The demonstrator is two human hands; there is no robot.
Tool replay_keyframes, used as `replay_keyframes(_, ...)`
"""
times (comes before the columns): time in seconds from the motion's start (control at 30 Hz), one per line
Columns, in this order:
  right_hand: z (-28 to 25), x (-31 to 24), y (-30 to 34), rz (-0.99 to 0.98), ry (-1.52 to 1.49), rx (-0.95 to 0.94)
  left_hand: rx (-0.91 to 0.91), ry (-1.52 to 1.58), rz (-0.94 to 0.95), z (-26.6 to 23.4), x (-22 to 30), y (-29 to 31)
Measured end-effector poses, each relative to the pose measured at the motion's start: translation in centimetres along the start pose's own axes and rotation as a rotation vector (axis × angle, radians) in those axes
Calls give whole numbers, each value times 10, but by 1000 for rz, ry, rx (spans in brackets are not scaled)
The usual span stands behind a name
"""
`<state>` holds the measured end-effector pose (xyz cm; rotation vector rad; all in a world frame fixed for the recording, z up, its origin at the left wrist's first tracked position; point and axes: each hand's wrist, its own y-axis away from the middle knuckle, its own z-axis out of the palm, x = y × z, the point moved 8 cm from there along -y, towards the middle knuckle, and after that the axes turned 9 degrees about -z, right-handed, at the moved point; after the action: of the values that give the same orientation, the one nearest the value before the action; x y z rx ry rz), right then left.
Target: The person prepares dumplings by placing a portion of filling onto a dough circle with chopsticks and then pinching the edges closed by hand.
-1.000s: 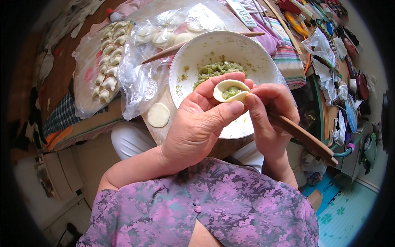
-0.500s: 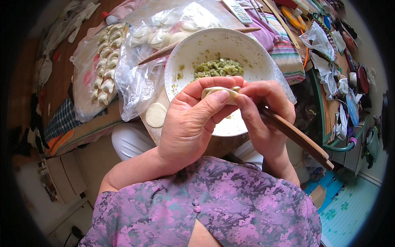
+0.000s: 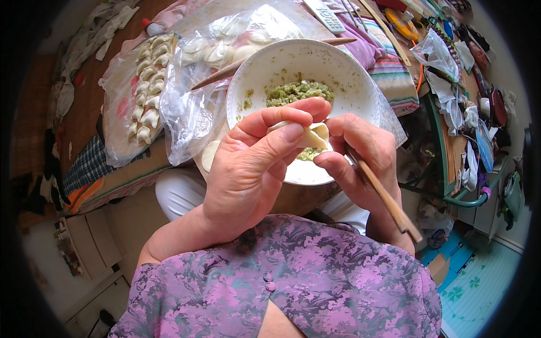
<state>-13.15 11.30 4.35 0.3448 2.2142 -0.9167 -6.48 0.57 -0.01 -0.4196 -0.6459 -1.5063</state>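
Over a white bowl (image 3: 358, 76) my left hand (image 3: 239, 169) pinches a half-folded dumpling (image 3: 317, 136) between thumb and fingers. Its right end gapes, while its left part is hidden by my fingers. My right hand (image 3: 369, 155) is just to the right of it, thumb and forefinger parted, apart from the dough. The other fingers of that hand keep a wooden stick (image 3: 389, 205) against the palm, its notched end pointing down to the right. Green chopped filling (image 3: 298, 92) lies in the bowl. A round dough wrapper (image 3: 209, 154) shows partly behind my left wrist.
Rows of finished dumplings (image 3: 149, 96) lie on a plastic-covered board at left. Clear plastic (image 3: 189, 121) covers more dough pieces beside them. A tapered rolling pin (image 3: 217, 76) passes behind the bowl. A remote control (image 3: 324, 16) lies at the back, and a cluttered rack (image 3: 470, 200) stands at right.
My right thumb and forefinger have let go of the dumpling's edge, and its right end now shows open. The wooden stick has swung to a steeper angle. My left hand has shifted slightly left.
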Motion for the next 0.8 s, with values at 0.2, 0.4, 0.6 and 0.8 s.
replay_keyframes(0.2, 5, -7, 1, -154, 139, -72, 56, 1, -2, -3, -3, 1)
replay_keyframes(0.4, 4, -11, 1, -193, 97, -21, 78, -86, 30, -7, 0, 2)
replay_keyframes(0.6, -2, -8, -5, -207, 117, -28, 47, -184, 20, 0, 2, 3)
replay_keyframes(0.8, 1, -16, -3, -260, 140, -48, 103, -258, 3, -2, -1, 2)
